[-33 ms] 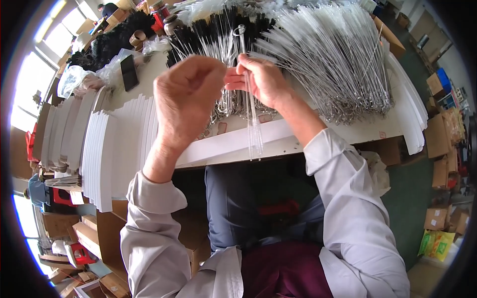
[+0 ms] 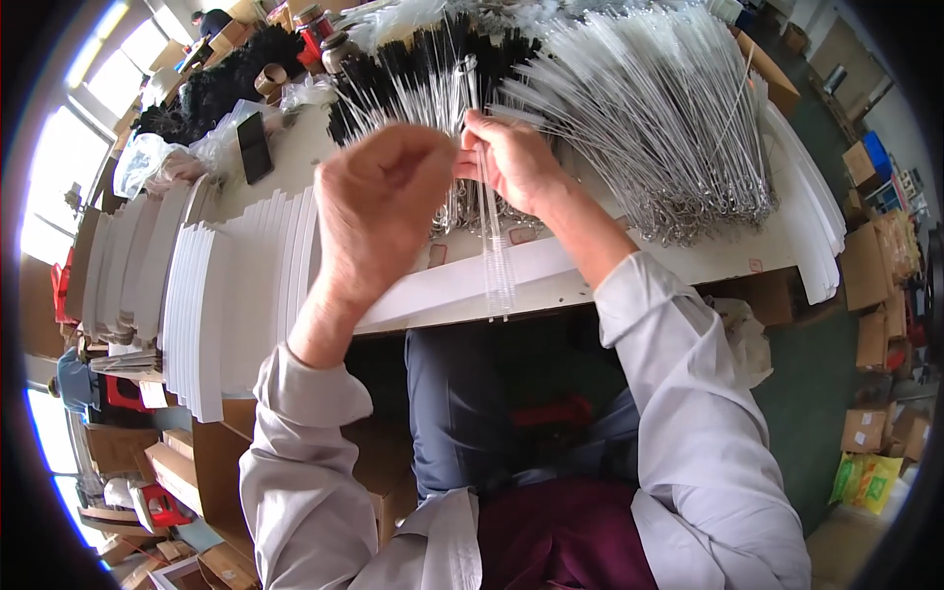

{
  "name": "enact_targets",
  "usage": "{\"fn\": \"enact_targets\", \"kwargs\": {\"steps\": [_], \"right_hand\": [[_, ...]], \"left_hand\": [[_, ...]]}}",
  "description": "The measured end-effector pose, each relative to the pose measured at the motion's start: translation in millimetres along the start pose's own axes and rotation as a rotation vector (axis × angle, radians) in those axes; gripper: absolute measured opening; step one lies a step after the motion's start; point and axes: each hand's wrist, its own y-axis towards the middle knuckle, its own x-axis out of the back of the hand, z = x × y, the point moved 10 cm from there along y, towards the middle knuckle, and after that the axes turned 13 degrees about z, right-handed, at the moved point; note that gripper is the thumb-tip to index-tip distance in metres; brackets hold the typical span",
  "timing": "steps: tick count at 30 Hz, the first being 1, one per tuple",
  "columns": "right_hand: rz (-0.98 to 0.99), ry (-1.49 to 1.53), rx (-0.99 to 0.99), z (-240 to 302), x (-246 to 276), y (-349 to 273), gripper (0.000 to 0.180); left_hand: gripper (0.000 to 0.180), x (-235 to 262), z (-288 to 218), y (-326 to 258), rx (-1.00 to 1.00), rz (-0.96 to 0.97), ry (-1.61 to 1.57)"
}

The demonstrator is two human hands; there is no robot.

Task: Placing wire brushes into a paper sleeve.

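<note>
My right hand (image 2: 516, 167) pinches a few thin wire brushes (image 2: 499, 270) between thumb and fingers. Their pale bristle ends hang down over the table's front edge, and their wire loops point up. Close beside it, my left hand (image 2: 379, 211) is raised with its fingers curled closed. The back of that hand hides whatever may be between the fingertips. Beyond my hands lies a bundle of black-bristled wire brushes (image 2: 418, 84). A large pile of white-bristled wire brushes (image 2: 659, 128) spreads to the right, loop ends toward me.
White folded card strips (image 2: 202, 315) stand in rows on the left of the table. A black phone (image 2: 254, 147) lies behind them near clear plastic bags (image 2: 147, 169). A jar (image 2: 339, 49) stands at the back. Cardboard boxes (image 2: 865, 265) line the floor on the right.
My left hand has shifted slightly right and down. My right hand and the brushes in it have moved a little to the left.
</note>
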Motion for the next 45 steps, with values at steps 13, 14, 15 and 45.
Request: {"fn": "enact_targets", "kwargs": {"steps": [13,14,15,45], "right_hand": [[0.022,0.212,0.026,-27.2,60.0,15.2,0.031],[-0.040,0.144,-0.033,-28.5,51.8,11.8,0.037],[-0.030,0.146,-0.034,-26.0,46.3,12.1,0.037],[0.474,-0.070,-0.191,-0.9,-93.8,-169.2,0.043]], "left_hand": [[0.011,31.2,-81.7,-65.9,-0.199,-0.098,-0.249],[0.011,46.2,-92.8,-71.2,-0.266,-0.129,-0.188],[0.015,60.4,-104.8,-75.1,-0.337,-0.155,-0.134],[0.021,2.9,-10.1,-46.7,0.036,0.126,-0.741]]}}
